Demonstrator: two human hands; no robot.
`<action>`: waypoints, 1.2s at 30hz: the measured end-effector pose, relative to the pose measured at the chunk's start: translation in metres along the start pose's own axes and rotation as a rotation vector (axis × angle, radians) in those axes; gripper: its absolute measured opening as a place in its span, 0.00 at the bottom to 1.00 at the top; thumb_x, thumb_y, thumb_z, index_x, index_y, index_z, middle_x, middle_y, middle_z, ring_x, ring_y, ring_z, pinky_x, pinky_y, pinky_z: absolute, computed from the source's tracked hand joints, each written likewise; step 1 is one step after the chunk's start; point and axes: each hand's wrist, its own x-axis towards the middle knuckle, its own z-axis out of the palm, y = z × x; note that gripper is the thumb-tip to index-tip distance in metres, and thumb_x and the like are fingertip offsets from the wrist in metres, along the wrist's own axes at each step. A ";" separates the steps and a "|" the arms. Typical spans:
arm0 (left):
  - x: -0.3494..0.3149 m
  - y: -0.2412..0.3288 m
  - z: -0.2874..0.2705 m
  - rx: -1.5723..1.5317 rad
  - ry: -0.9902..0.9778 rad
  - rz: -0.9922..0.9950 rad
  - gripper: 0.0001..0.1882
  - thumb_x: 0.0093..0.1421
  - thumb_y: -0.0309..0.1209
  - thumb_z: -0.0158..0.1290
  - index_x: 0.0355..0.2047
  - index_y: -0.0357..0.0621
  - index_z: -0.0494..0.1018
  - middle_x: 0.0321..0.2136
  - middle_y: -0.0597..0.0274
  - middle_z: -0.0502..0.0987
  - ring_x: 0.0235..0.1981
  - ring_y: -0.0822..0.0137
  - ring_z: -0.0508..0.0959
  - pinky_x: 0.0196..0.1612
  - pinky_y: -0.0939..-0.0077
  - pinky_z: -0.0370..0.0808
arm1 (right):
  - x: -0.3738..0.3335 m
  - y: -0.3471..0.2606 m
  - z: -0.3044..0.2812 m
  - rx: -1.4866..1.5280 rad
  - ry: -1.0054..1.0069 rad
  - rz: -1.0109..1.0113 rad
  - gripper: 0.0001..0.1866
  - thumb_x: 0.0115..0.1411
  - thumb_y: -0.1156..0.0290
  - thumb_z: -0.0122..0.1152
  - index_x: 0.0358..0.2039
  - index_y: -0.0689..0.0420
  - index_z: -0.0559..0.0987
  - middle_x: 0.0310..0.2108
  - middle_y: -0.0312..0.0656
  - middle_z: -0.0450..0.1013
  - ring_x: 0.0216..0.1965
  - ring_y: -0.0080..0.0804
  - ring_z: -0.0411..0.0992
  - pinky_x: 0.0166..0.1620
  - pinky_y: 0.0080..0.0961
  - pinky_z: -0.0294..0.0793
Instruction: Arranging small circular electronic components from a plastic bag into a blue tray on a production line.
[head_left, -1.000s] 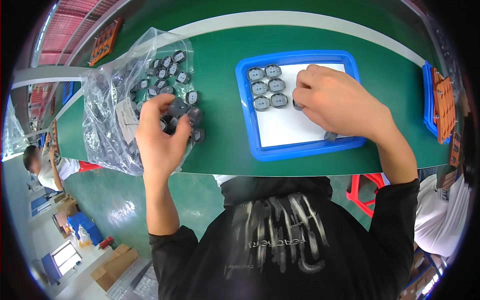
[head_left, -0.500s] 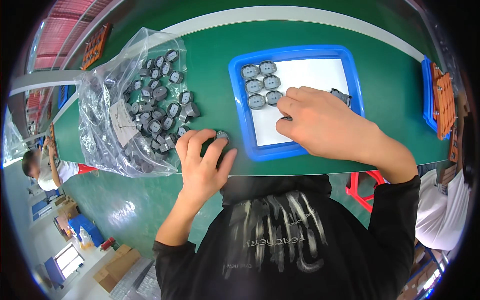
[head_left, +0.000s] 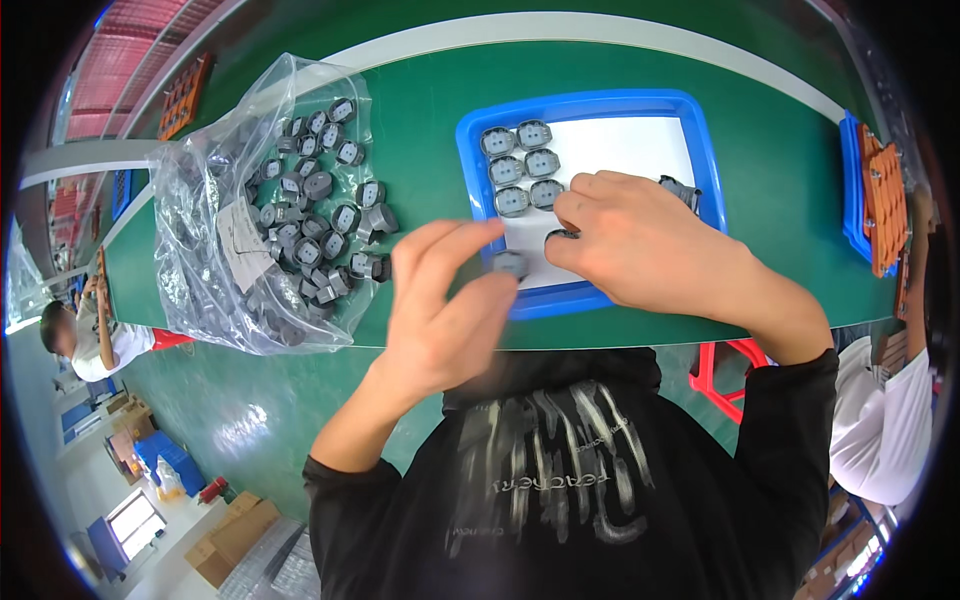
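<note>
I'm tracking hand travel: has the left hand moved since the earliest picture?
Yes: the left hand has moved rightward, from the bag to the left side of the tray.

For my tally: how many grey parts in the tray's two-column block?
6 in the blue tray: far-left part, far-right part, middle-left part, middle-right part, near-left part, near-right part. Another part is by the left hand; the right hand may hide more.

Six rounded grey plastic housings [head_left: 542,163] form two columns, upper centre; a similar housing [head_left: 511,264] (its outline blurred) is near mid-frame; loose housings [head_left: 316,187] lie jumbled, upper left.
</note>
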 end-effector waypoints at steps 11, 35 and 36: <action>0.013 -0.005 0.023 0.135 -0.156 -0.145 0.07 0.47 0.21 0.63 0.28 0.40 0.79 0.57 0.50 0.72 0.59 0.43 0.67 0.59 0.52 0.66 | 0.002 0.011 0.002 -0.073 0.042 -0.014 0.04 0.45 0.73 0.62 0.23 0.57 0.76 0.23 0.39 0.70 0.29 0.37 0.72 0.33 0.34 0.75; 0.007 -0.018 -0.019 0.158 -0.057 -0.321 0.15 0.48 0.25 0.67 0.37 0.43 0.79 0.47 0.55 0.75 0.51 0.52 0.70 0.53 0.58 0.70 | 0.001 0.021 -0.026 0.023 0.054 0.028 0.06 0.49 0.73 0.64 0.29 0.59 0.78 0.26 0.42 0.73 0.35 0.42 0.75 0.39 0.37 0.77; 0.000 -0.022 -0.031 0.153 -0.056 -0.410 0.16 0.48 0.24 0.67 0.39 0.42 0.79 0.45 0.55 0.75 0.50 0.53 0.71 0.52 0.61 0.70 | 0.000 0.022 -0.037 0.021 0.043 0.051 0.07 0.51 0.73 0.63 0.32 0.59 0.79 0.28 0.44 0.74 0.38 0.45 0.76 0.42 0.38 0.78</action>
